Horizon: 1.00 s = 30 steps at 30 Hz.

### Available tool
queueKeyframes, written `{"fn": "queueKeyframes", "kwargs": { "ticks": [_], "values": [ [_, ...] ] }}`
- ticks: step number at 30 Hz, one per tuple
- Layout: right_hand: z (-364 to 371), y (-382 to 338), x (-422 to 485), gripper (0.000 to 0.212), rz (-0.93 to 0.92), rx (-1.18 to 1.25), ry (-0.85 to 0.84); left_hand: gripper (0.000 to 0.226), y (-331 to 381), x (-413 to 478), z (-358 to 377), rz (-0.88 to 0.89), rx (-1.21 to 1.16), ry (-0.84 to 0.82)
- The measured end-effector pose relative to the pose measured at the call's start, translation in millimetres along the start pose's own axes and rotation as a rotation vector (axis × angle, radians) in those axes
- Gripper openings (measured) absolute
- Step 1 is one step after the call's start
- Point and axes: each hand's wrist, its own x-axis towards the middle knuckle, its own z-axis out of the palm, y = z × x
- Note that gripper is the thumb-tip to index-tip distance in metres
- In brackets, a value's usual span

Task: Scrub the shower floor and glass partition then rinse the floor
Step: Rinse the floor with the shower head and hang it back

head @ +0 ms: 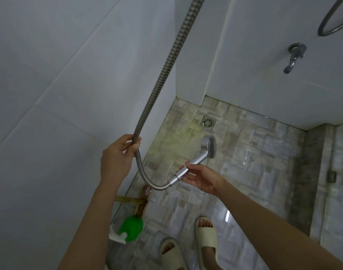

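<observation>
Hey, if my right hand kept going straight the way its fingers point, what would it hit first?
The handle of the shower head: the right hand points left, fingers already touching it, thumb above. Beyond it probably comes the hose loop, then the white wall, though depth is unclear.

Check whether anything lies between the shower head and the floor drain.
Nothing visible does. Only bare floor tile shows between the shower head and the drain; the brown brush and green container lie nearer the feet, by the left wall.
</observation>
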Motion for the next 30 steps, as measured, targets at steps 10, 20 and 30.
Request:
{"fn": "queueKeyframes", "kwargs": {
  "ticks": [10, 20, 30],
  "values": [
    [-13.9, 34.2, -9.3, 0.013, 0.017, 0.137, 0.128, 0.011, 3.5, -5.3, 6.1, -0.027, 0.003, -0.039],
    [-41.5, 61.6, -14.8, 0.006, -0.059, 0.531, 0.263, 0.011, 8.2, -9.8, 22.3, -0.031, -0.02, -0.082],
    [-53.6, 56.9, -19.6, 0.008, -0.198, 0.65, 0.275, 0.01, 8.2, -8.2, 38.9, -0.005, -0.007, -0.13]
  ]
}}
